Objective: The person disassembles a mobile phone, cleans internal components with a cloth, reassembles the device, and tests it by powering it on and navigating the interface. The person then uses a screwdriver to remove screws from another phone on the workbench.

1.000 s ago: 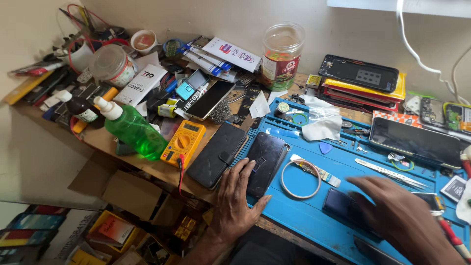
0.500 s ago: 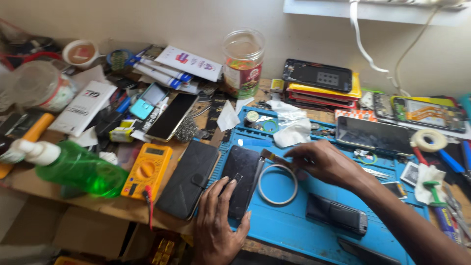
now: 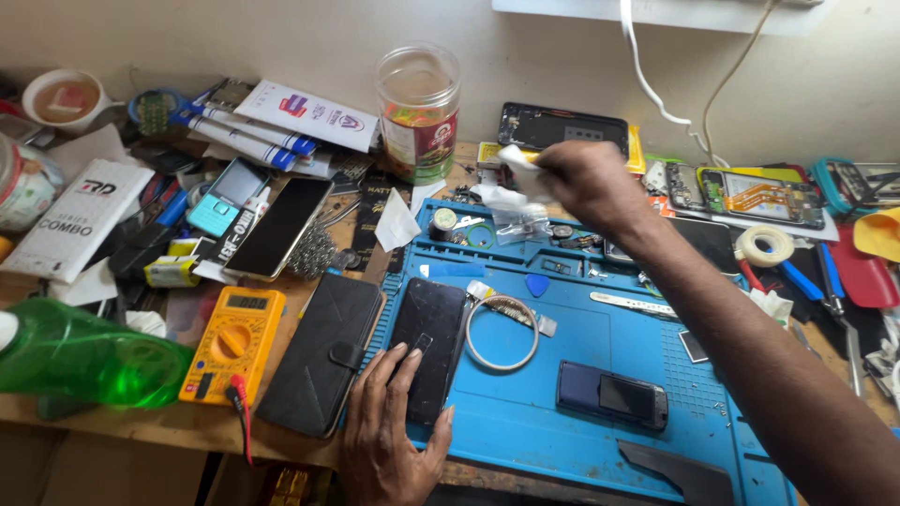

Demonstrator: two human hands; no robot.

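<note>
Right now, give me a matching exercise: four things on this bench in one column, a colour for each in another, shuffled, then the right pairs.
Things:
1. multimeter
2. spray bottle
3. work mat
4. wallet case

Colours:
A. blue
B. black
C. yellow-orange
D. green

Pairs: 1-C, 2-D, 3-A, 4-B

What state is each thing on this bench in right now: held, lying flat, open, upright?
Left hand: fingers resting on the black phone.
Black phone: flat on the blue mat, screen dark.
Right hand: raised, pinching a white wipe.
Plastic jar: upright, no lid visible.
Yellow multimeter: lying flat, display blank.
Black wallet case: closed.
Green bottle: lying on its side.
</note>
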